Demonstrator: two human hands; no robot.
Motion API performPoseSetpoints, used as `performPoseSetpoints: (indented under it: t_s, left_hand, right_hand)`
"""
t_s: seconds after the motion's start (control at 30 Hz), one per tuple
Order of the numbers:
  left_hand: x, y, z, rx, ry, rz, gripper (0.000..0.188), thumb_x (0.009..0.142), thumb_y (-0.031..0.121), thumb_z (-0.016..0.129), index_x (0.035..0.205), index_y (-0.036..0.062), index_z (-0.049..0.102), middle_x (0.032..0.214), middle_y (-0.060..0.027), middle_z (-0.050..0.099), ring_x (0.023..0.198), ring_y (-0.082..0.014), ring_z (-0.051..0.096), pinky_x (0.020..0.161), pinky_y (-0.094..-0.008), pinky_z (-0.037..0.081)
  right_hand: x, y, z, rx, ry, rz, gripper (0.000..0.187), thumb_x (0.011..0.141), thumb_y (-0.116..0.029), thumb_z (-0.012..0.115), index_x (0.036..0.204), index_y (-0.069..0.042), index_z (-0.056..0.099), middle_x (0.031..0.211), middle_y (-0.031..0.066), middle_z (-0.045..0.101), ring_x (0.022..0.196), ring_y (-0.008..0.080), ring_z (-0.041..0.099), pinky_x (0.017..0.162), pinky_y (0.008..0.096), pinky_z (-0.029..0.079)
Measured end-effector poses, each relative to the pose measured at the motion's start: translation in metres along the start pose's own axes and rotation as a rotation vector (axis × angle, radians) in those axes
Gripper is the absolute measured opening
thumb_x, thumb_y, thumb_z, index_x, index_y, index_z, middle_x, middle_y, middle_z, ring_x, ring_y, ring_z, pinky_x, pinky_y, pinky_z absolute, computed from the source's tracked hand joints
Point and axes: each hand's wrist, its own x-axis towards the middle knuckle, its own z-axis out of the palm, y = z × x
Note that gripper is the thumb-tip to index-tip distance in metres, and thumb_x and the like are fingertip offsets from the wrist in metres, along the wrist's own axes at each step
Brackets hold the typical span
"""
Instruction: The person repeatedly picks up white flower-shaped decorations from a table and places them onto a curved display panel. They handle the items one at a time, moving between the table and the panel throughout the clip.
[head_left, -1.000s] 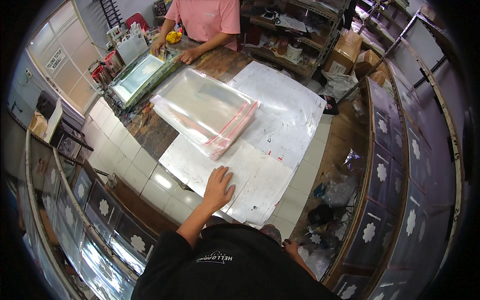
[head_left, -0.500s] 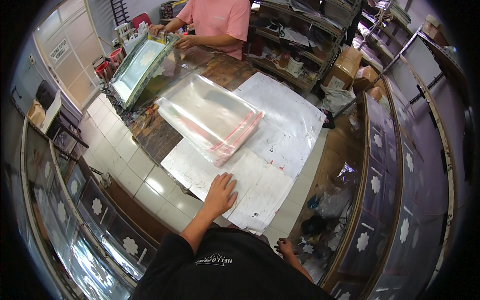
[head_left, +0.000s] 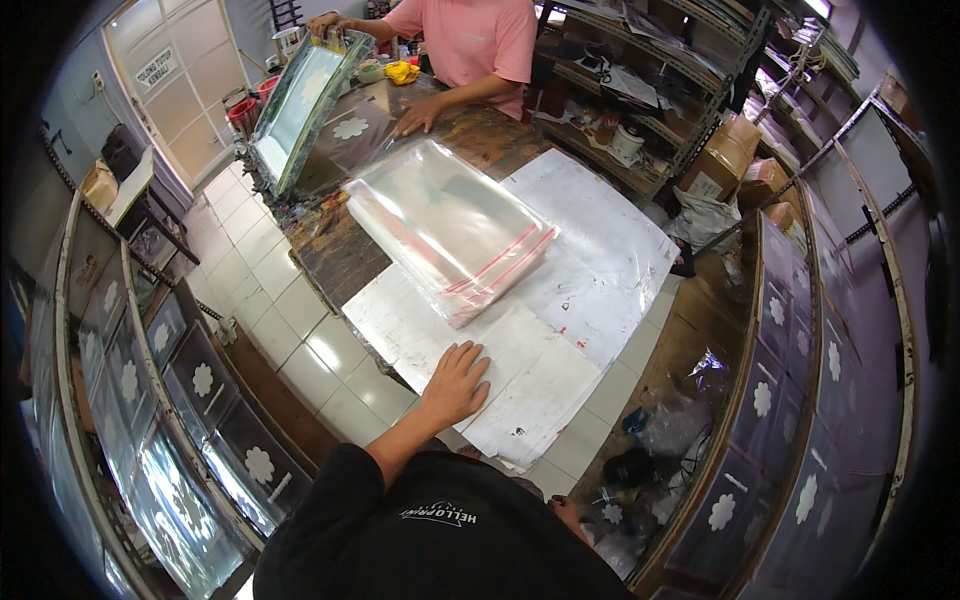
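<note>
My left hand (head_left: 456,383) lies flat near the front edge of the white paper sheets (head_left: 545,375), fingers stretched out, holding nothing. Beyond its fingertips sits a stack of clear plastic bags (head_left: 450,225) with red-lined ends. Down by my side is my right hand (head_left: 566,512), partly cut off by my black shirt; its fingers hardly show. Across the table a person in a pink shirt (head_left: 475,40) tilts up a printing screen frame (head_left: 300,115) with one hand. That person's other hand (head_left: 420,117) rests by a clear sheet bearing a white flower print (head_left: 350,128).
Drying racks with flower-printed clear sheets stand at my left (head_left: 258,465) and right (head_left: 762,400). Metal shelves (head_left: 640,85) and cardboard boxes (head_left: 725,155) are at the back right. A yellow cloth (head_left: 402,72) lies on the stained table (head_left: 325,240).
The person opposite has raised the screen frame more steeply and moved one hand from it to the table, showing the flower print. My left hand stays on the paper; the view has shifted.
</note>
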Motion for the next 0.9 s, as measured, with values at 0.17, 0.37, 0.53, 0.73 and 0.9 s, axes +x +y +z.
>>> performPoseSetpoints:
  t_s: [0.17,0.37,0.53,0.73,0.9]
  left_hand:
    - [-0.002,-0.007,0.003,-0.139,0.053,-0.036,0.042,0.083,0.017,0.07,0.121,0.0016,0.061,0.131,-0.019,0.056,0.128,-0.0368,0.049,0.114,-0.0503,0.034]
    - [0.011,-0.004,-0.011,-0.439,0.267,-0.268,0.037,0.085,0.01,0.069,0.12,0.0013,0.061,0.118,-0.0196,0.063,0.115,-0.0378,0.058,0.104,-0.0452,0.044]
    - [0.069,-0.029,-0.06,-0.017,0.545,-0.188,0.053,0.08,0.011,0.074,0.129,-0.0006,0.055,0.128,-0.0248,0.053,0.12,-0.0423,0.05,0.103,-0.0488,0.04]
    - [0.159,-0.092,-0.098,0.536,0.347,-0.143,0.097,0.073,0.016,0.08,0.154,0.0064,0.026,0.156,-0.0245,0.027,0.142,-0.0413,0.03,0.117,-0.0583,0.021]
    - [0.187,-0.14,-0.073,0.64,0.005,-0.06,0.037,0.08,0.011,0.067,0.116,0.0061,0.059,0.119,-0.0165,0.058,0.114,-0.0319,0.054,0.101,-0.0511,0.038]
  right_hand:
    - [0.017,0.015,-0.005,-0.028,-0.063,-0.05,0.041,0.093,-0.014,0.062,0.13,0.001,0.054,0.111,0.0192,0.064,0.082,0.0275,0.072,0.065,0.0371,0.059]
    - [0.053,0.028,-0.024,0.165,-0.003,-0.021,0.041,0.093,-0.015,0.062,0.13,0.001,0.054,0.112,0.0183,0.064,0.084,0.0288,0.072,0.067,0.0387,0.057]
    - [0.054,0.028,-0.041,0.222,0.073,0.006,0.041,0.094,-0.014,0.059,0.132,0.002,0.053,0.109,0.0164,0.067,0.087,0.0293,0.073,0.067,0.0363,0.056]
    - [0.043,0.051,-0.029,0.262,0.109,0.061,0.039,0.095,-0.015,0.06,0.13,0.002,0.055,0.109,0.0154,0.066,0.083,0.0271,0.071,0.066,0.0359,0.056]
    - [0.041,0.08,-0.001,0.243,0.082,0.04,0.039,0.095,-0.016,0.061,0.129,0.001,0.055,0.109,0.0152,0.066,0.086,0.0256,0.07,0.07,0.0363,0.057]
